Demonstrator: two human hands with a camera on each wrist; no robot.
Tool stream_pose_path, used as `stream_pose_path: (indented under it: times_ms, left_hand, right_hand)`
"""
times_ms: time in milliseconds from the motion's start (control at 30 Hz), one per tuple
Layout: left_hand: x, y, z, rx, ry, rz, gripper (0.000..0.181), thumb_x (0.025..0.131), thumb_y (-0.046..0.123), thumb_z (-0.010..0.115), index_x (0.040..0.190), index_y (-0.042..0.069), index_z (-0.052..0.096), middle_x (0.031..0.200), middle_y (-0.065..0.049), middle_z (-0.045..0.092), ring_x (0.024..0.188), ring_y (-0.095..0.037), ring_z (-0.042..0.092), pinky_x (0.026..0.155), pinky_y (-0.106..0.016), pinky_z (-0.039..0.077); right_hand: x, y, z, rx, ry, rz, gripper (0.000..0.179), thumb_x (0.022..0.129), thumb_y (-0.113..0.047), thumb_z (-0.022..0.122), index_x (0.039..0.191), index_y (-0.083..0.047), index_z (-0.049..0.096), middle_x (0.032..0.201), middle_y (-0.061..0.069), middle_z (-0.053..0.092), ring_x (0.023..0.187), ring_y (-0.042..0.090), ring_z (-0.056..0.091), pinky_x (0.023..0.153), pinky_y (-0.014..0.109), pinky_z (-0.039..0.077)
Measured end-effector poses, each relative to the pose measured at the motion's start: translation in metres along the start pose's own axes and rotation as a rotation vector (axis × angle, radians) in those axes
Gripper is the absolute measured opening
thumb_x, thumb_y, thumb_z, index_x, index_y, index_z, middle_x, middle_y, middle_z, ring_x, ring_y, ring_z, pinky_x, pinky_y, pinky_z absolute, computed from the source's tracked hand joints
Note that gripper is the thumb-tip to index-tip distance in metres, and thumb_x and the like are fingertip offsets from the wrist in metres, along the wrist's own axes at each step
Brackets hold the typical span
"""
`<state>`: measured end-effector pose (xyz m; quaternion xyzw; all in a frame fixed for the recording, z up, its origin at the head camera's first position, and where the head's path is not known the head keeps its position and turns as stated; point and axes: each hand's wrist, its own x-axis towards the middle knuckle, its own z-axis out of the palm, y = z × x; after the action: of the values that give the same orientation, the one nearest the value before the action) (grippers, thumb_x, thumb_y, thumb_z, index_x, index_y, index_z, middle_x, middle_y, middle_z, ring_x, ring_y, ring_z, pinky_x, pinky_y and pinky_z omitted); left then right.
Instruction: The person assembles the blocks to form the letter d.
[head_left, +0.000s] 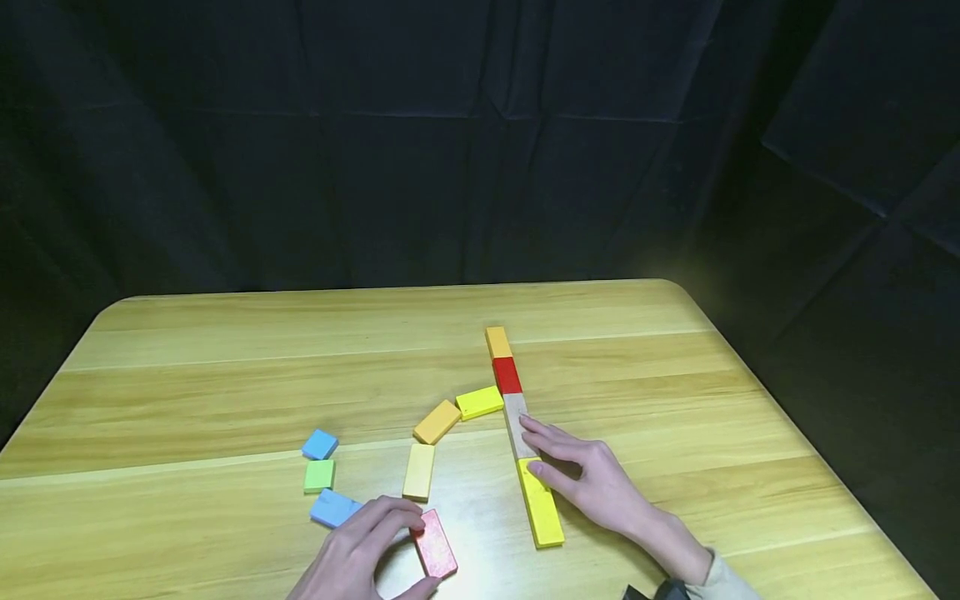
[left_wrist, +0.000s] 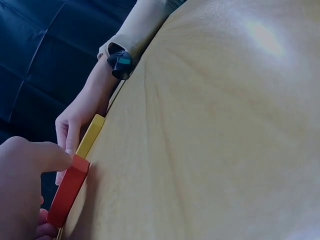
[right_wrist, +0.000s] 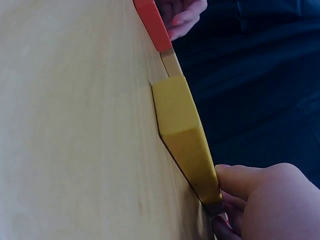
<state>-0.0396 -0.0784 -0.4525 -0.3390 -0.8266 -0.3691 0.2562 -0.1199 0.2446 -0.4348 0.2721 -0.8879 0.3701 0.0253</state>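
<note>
My left hand [head_left: 371, 546] pinches a reddish-pink rectangular block [head_left: 436, 546] between thumb and fingers at the near edge of the head view. That same block [left_wrist: 69, 192] looks red in the left wrist view. On the right, my right hand [head_left: 592, 483] rests along a straight row of blocks, fingertips on the grey block [head_left: 516, 421] and thumb over the long yellow block [head_left: 542, 512]. Beyond the grey one lie a red block [head_left: 507, 376] and an orange block [head_left: 498, 342], end to end.
Curving from the row toward my left hand are a short yellow block [head_left: 480, 402], an orange block [head_left: 437, 422] and a cream block [head_left: 418, 472]. Farther left lie a blue block [head_left: 320, 444], a green block [head_left: 319, 476] and another blue block [head_left: 333, 507] on the wooden table [head_left: 187, 400].
</note>
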Motion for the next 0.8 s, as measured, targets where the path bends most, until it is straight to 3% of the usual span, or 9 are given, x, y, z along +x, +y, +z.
stream_pose_path:
  times_ms: [300, 533, 800]
  left_hand:
    - [-0.0006, -0.0026, 0.0018, -0.048, 0.031, -0.004, 0.042, 0.078, 0.036, 0.085, 0.109, 0.015, 0.067, 0.111, 0.004, 0.069, 0.1, -0.013, 0.067, 0.096, -0.014, 0.046]
    - [0.0004, 0.0011, -0.001, -0.036, 0.001, -0.077, 0.044, 0.077, 0.04, 0.086, 0.111, 0.018, 0.068, 0.109, 0.011, 0.068, 0.098, -0.005, 0.065, 0.092, -0.012, 0.047]
    - [0.0004, 0.0009, -0.0008, -0.024, 0.018, -0.055, 0.045, 0.076, 0.039, 0.086, 0.111, 0.019, 0.068, 0.108, 0.012, 0.068, 0.095, -0.004, 0.065, 0.09, -0.012, 0.048]
  right_hand:
    - [-0.0003, 0.0008, 0.0002, -0.002, -0.002, 0.004, 0.042, 0.097, -0.03, 0.066, 0.136, -0.015, 0.063, 0.147, -0.01, 0.052, 0.138, 0.022, 0.048, 0.113, 0.041, 0.039]
    - [0.0001, 0.0, -0.0003, -0.003, -0.006, 0.009, 0.042, 0.097, -0.031, 0.066, 0.137, -0.016, 0.062, 0.147, -0.01, 0.052, 0.139, 0.021, 0.048, 0.113, 0.039, 0.039]
    - [-0.0001, 0.0002, 0.0, 0.007, 0.002, -0.012, 0.042, 0.097, -0.028, 0.067, 0.136, -0.014, 0.063, 0.147, -0.008, 0.053, 0.138, 0.022, 0.049, 0.114, 0.032, 0.038]
